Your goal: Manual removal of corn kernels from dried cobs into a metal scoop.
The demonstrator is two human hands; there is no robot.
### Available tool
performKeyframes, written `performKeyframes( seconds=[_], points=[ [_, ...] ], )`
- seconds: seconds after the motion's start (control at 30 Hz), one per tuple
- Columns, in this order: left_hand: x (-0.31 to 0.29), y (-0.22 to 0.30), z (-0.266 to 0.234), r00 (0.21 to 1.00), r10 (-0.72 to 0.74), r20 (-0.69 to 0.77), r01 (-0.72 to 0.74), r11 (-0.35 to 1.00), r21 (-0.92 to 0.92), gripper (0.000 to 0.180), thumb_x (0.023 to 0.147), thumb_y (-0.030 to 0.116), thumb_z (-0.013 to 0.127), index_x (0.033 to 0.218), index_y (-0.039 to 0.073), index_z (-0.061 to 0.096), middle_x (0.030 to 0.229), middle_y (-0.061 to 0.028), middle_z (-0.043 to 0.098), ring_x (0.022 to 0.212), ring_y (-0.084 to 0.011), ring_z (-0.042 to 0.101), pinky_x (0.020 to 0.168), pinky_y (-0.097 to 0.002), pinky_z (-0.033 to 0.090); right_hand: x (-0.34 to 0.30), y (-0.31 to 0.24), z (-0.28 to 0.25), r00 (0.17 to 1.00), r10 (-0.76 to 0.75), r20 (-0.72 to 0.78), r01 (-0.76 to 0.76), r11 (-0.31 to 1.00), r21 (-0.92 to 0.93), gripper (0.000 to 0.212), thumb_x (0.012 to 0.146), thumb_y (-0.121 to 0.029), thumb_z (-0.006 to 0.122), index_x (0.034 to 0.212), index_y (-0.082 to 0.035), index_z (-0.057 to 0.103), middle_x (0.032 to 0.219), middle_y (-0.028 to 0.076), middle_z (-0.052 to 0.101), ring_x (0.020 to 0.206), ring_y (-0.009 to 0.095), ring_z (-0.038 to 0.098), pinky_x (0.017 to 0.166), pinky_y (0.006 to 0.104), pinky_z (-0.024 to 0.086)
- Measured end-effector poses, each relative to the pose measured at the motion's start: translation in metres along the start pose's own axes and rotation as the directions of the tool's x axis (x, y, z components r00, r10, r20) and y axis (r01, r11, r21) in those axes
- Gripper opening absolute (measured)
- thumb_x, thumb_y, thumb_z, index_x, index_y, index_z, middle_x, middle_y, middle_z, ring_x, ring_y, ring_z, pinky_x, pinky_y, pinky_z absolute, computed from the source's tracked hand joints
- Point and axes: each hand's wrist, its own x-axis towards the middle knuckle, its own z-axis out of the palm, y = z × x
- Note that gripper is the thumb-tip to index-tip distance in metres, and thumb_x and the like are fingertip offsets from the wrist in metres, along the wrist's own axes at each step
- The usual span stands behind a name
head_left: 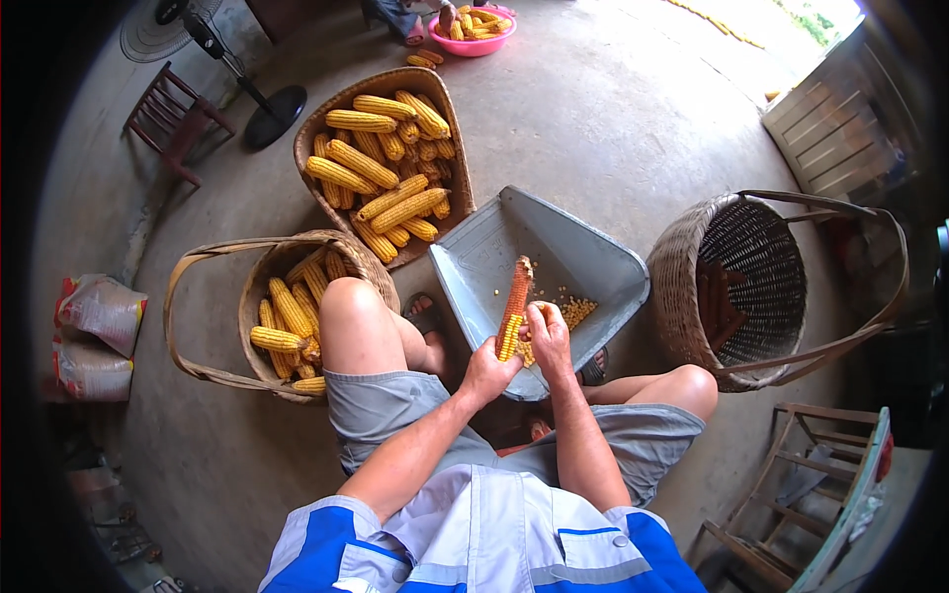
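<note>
My left hand point(489, 370) is closed round the lower end of a corn cob point(519, 289). The cob's upper part is stripped to reddish core, while yellow kernels still cover its lower part. Close against the cob's right side, my right hand point(550, 336) has its fingers curled; whatever lies in them is hidden. Beneath both hands, a grey-blue scoop-shaped metal bin point(583, 237) stands between my feet. Loose yellow kernels point(575, 312) lie on its bottom, mostly at the right.
Corn ears fill a wide basket point(306, 148) ahead and a handled basket point(213, 255) by my left knee. Bare cobs lie in the wicker basket point(682, 267) at right. Beyond are a pink basin point(474, 46), a person's hand point(447, 18), a fan point(275, 117) and chairs point(178, 128).
</note>
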Motion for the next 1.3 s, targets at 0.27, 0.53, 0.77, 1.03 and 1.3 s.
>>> performKeyframes(
  seconds=[0.27, 0.53, 0.77, 1.03, 1.3],
  points=[
    [-0.002, 0.005, 0.001, 0.996, 0.063, -0.056, -0.044, 0.953, 0.301, 0.053, 0.079, 0.031, 0.079, 0.11, -0.004, 0.056, 0.099, -0.0248, 0.068, 0.099, -0.0376, 0.068, 0.083, -0.0422, 0.054, -0.012, -0.015, 0.005, 0.986, -0.148, 0.081, 0.163, 0.713, -0.682, 0.054, 0.091, -0.049, 0.064, 0.077, 0.003, 0.058, 0.072, 0.024, 0.062, 0.067, 0.038, 0.064, 0.063, 0.0445, 0.049],
    [-0.004, 0.006, 0.001, 0.999, 0.044, -0.019, -0.037, 0.962, 0.272, 0.041, 0.08, 0.02, 0.074, 0.109, -0.004, 0.056, 0.096, -0.0232, 0.069, 0.095, -0.0354, 0.069, 0.082, -0.041, 0.054, -0.006, -0.009, -0.002, 0.99, -0.107, 0.095, 0.141, 0.831, -0.538, 0.046, 0.093, -0.042, 0.062, 0.076, 0.001, 0.061, 0.069, 0.022, 0.064, 0.065, 0.037, 0.066, 0.061, 0.0444, 0.05],
    [-0.001, 0.001, -0.002, 0.982, 0.071, 0.177, -0.066, 0.997, -0.03, 0.032, 0.079, 0.008, 0.066, 0.108, -0.004, 0.056, 0.094, -0.0088, 0.065, 0.088, -0.0164, 0.063, 0.082, -0.0317, 0.051, -0.003, 0.0, -0.014, 0.975, -0.096, 0.2, 0.163, 0.922, -0.352, 0.035, 0.096, -0.032, 0.061, 0.083, 0.001, 0.063, 0.067, 0.015, 0.064, 0.063, 0.02, 0.064, 0.06, 0.0377, 0.05],
    [-0.003, -0.001, -0.005, 0.981, 0.069, 0.184, -0.064, 0.997, -0.031, 0.034, 0.078, 0.007, 0.066, 0.109, -0.004, 0.056, 0.094, -0.0081, 0.064, 0.088, -0.0161, 0.062, 0.083, -0.0315, 0.051, -0.008, 0.0, -0.013, 0.969, -0.106, 0.225, 0.184, 0.914, -0.361, 0.036, 0.097, -0.033, 0.058, 0.087, 0.001, 0.064, 0.071, 0.017, 0.066, 0.066, 0.023, 0.066, 0.063, 0.0379, 0.051],
    [-0.003, 0.017, -0.008, 0.978, -0.069, 0.199, 0.112, 0.97, -0.214, 0.019, 0.084, 0.007, 0.061, 0.101, 0.001, 0.056, 0.076, 0.0005, 0.055, 0.057, -0.0061, 0.05, 0.049, -0.0242, 0.043, -0.004, 0.011, -0.012, 0.964, -0.176, 0.198, 0.198, 0.976, -0.096, 0.027, 0.101, -0.021, 0.05, 0.086, -0.001, 0.06, 0.071, 0.0, 0.056, 0.061, 0.01, 0.048, 0.057, 0.0266, 0.043]
  ],
)
